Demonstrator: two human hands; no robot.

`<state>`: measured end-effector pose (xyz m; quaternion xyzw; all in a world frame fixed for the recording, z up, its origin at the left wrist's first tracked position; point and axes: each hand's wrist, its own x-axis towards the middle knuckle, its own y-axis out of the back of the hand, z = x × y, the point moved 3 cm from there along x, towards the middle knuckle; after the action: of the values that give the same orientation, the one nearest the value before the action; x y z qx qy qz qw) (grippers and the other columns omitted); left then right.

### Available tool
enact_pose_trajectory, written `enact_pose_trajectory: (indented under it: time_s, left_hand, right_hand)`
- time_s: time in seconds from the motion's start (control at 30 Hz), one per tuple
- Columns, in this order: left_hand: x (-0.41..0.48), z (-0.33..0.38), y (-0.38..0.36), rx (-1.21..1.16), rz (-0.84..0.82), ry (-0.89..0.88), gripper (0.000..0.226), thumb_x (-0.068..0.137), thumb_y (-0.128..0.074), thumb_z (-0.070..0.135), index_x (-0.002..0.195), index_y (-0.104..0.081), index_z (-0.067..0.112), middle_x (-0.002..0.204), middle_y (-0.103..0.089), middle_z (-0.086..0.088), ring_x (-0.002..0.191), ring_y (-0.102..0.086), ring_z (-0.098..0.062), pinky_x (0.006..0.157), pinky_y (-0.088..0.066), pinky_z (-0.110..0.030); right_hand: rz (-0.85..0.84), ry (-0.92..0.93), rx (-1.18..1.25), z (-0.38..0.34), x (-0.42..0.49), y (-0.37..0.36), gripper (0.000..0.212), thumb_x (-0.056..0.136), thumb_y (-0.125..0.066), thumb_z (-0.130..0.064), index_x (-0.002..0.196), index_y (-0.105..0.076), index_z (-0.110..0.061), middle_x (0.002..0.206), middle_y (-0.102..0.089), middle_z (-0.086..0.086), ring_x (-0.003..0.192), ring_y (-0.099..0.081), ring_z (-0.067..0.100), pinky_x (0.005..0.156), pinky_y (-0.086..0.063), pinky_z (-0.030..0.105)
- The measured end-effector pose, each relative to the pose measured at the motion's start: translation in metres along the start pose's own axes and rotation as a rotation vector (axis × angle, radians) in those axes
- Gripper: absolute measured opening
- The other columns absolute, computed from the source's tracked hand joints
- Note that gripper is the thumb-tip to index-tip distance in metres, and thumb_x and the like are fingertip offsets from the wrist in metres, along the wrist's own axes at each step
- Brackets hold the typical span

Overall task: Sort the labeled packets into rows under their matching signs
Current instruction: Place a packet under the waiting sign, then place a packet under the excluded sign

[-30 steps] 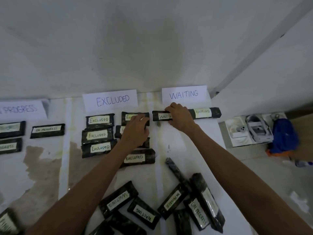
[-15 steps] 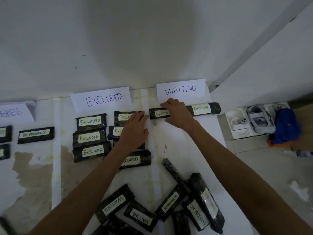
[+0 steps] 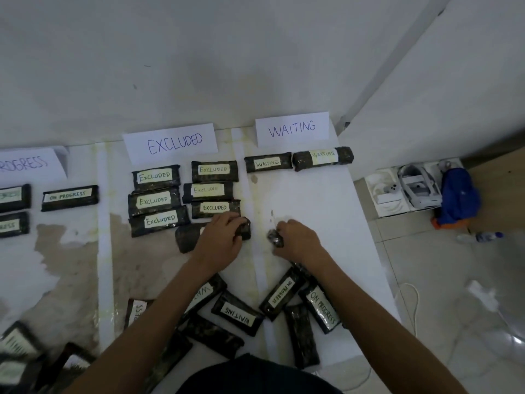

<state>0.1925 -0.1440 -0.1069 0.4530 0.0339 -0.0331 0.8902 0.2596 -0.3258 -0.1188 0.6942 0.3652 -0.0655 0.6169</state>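
Note:
Paper signs EXCLUDED (image 3: pixel 173 142) and WAITING (image 3: pixel 292 128) lean on the wall, with a cut-off PROGRESS sign (image 3: pixel 27 164) to the left. Several Excluded packets (image 3: pixel 156 177) lie in two columns under their sign. Two Waiting packets (image 3: pixel 268 163) (image 3: pixel 324 157) form a row under theirs. My left hand (image 3: pixel 223 240) grips a dark packet (image 3: pixel 186 237) at the foot of the right Excluded column, hiding its label. My right hand (image 3: pixel 299 241) is closed on the end of another dark packet (image 3: pixel 275 238); no label shows on it.
A loose pile lies near me: a Waiting packet (image 3: pixel 238 312), On Progress packets (image 3: pixel 281 294) (image 3: pixel 324 308) and unlabelled ones. An On Progress packet (image 3: pixel 69 196) sits at left. Right of the mat are white boxes with a headset (image 3: pixel 414 189), a blue bag (image 3: pixel 457 194) and a bottle (image 3: pixel 483 237).
Both hands have pulled back from the top row toward me. The left now grips the lowest packet of the Excluded column; the right has closed on a dark packet's end.

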Motion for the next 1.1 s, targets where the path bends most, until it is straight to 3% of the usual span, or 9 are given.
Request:
enact_pose_trajectory:
  time_s: [0.13,0.27,0.37,0.5,0.77,0.93,1.1]
  left_hand:
    - [-0.022,0.009,-0.012,-0.078,0.005,0.019,0.039,0.082,-0.053,0.017,0.119,-0.059,0.007,0.119,-0.056,-0.010,0.110,-0.050,-0.026,0.096,-0.042,-0.036]
    - [-0.030,0.017,-0.020,-0.236,-0.026,0.104,0.039,0.088,-0.055,0.014,0.126,-0.052,0.012,0.122,-0.052,-0.005,0.113,-0.048,-0.018,0.095,-0.037,-0.025]
    - [-0.032,0.027,-0.022,-0.337,-0.059,0.137,0.040,0.089,-0.055,0.015,0.129,-0.049,0.017,0.123,-0.051,-0.003,0.110,-0.051,-0.016,0.093,-0.041,-0.026]
    - [-0.032,0.038,-0.023,-0.399,-0.063,0.147,0.040,0.089,-0.056,0.017,0.128,-0.049,0.019,0.121,-0.053,-0.003,0.102,-0.054,-0.013,0.085,-0.043,-0.024]
    - [-0.046,0.033,-0.006,-0.335,0.076,0.132,0.042,0.086,-0.061,0.026,0.125,-0.050,0.017,0.112,-0.054,0.000,0.106,-0.047,-0.015,0.089,-0.042,-0.030]
    - [-0.079,-0.009,0.013,-0.247,0.125,0.162,0.044,0.082,-0.062,0.010,0.125,-0.053,0.012,0.113,-0.056,-0.004,0.103,-0.052,-0.019,0.089,-0.045,-0.029]
    - [-0.120,-0.062,0.038,-0.086,0.124,0.243,0.044,0.078,-0.065,0.008,0.121,-0.056,0.012,0.109,-0.060,-0.006,0.099,-0.053,-0.022,0.083,-0.044,-0.030]
  right_hand:
    - [0.109,0.020,0.112,-0.004,-0.010,-0.012,0.041,0.081,-0.064,-0.024,0.118,-0.051,-0.011,0.110,-0.057,0.011,0.098,-0.059,0.030,0.076,-0.049,0.036]
    - [0.236,-0.101,0.798,0.006,-0.020,0.019,0.040,0.076,-0.069,-0.013,0.114,-0.057,-0.019,0.098,-0.066,0.002,0.088,-0.065,0.021,0.076,-0.055,0.032]
    - [0.236,-0.147,1.234,0.009,-0.026,0.038,0.028,0.084,-0.063,-0.005,0.111,-0.057,-0.015,0.102,-0.068,0.010,0.093,-0.068,0.024,0.075,-0.059,0.034]
    - [0.187,-0.123,1.546,0.001,-0.035,0.046,0.016,0.088,-0.060,-0.003,0.102,-0.059,-0.009,0.101,-0.071,0.011,0.085,-0.070,0.023,0.072,-0.058,0.031]
    - [0.102,-0.108,1.664,-0.041,-0.037,0.020,0.017,0.087,-0.059,0.001,0.103,-0.058,-0.003,0.105,-0.066,0.021,0.092,-0.067,0.033,0.083,-0.057,0.042]
    - [0.060,-0.035,1.431,-0.085,-0.034,-0.001,0.032,0.087,-0.062,-0.004,0.117,-0.056,-0.012,0.111,-0.066,0.013,0.099,-0.064,0.025,0.083,-0.057,0.036]
    - [0.052,0.000,1.215,-0.113,-0.032,-0.010,0.032,0.086,-0.065,-0.017,0.116,-0.056,-0.021,0.107,-0.065,0.005,0.097,-0.063,0.020,0.079,-0.055,0.031]
